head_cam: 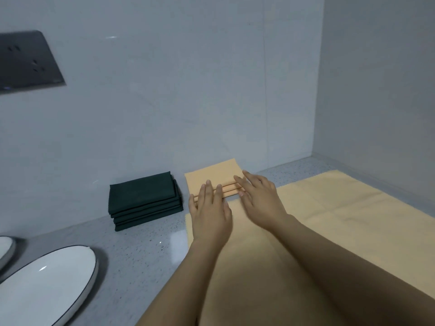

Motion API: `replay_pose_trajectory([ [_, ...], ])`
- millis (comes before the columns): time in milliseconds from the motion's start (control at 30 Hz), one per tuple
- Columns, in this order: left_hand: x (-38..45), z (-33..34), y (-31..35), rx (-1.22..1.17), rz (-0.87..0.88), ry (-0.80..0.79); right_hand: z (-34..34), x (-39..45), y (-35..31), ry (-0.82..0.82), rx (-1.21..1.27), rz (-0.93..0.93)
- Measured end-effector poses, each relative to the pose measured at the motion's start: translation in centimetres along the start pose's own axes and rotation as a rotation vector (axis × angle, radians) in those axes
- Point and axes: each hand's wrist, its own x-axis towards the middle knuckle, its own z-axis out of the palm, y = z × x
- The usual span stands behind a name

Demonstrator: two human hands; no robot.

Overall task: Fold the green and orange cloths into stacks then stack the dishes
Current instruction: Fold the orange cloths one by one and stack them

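Observation:
A small stack of folded orange cloths [213,176] lies on the counter against the back wall. My left hand [210,211] and my right hand [260,195] lie side by side with straight fingers against its near edge. Under both forearms an unfolded orange cloth [348,208] is spread flat toward the right. Left of the orange stack sits a stack of several folded dark green cloths [143,200]. A white oval plate with a dark rim [47,285] rests at the lower left, and the edge of another white dish [6,248] shows at the left border.
The speckled grey counter [141,250] meets grey walls behind and on the right, forming a corner [313,154]. A dark socket panel [26,62] is mounted on the back wall at upper left.

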Motion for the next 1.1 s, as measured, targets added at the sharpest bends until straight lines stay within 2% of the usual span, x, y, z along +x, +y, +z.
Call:
replay_pose_trajectory([
  [234, -9.3, -5.5, 3.6, -0.068, -0.041, -0.116, -5.0, -10.1, -1.0, -0.126, -0.076, 0.010],
  [434, -16.5, -10.2, 6.6, -0.157, -0.081, -0.221, -9.2, -18.1, -2.5, -0.181, -0.045, 0.023],
  [601, -23.1, -13.7, 8.1, -0.268, 0.018, -0.346, -12.3, -25.9, -3.6, -0.244, 0.025, -0.003],
  [801, -27.0, -16.2, 8.1, -0.372, 0.065, -0.457, -15.9, -30.8, -4.5, -0.366, 0.182, 0.002],
  [968, -27.6, -17.1, 7.5, -0.502, -0.027, -0.555, -17.7, -32.6, -5.5, -0.521, 0.299, 0.026],
  [1101, -28.2, -17.9, 8.3, -0.551, -0.027, -0.604, -17.5, -32.8, -5.8, -0.478, 0.312, 0.075],
])
